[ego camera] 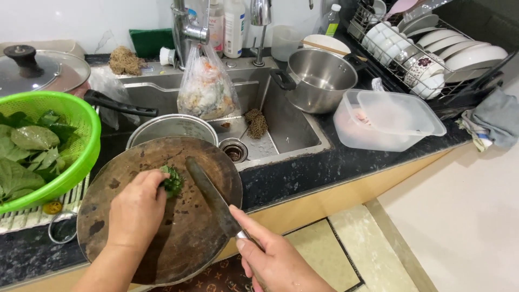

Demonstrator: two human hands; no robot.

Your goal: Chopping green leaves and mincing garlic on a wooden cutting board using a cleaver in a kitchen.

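Observation:
A round, dark wooden chopping board [189, 238] lies across the near edge of the sink. My left hand [135, 211] presses a small bunch of green leaves [173, 181] down on the board. My right hand [275, 259] grips the handle of a big dark cleaver [208, 196], whose blade rests on the board just right of the leaves.
A green colander [86, 124] of leaves sits at the left. A metal pot [173, 127] stands behind the board, with a plastic bag of scraps [205, 89] in the sink [281, 124]. At right are a saucepan [319, 78], a clear container [386, 119] and a dish rack [432, 48].

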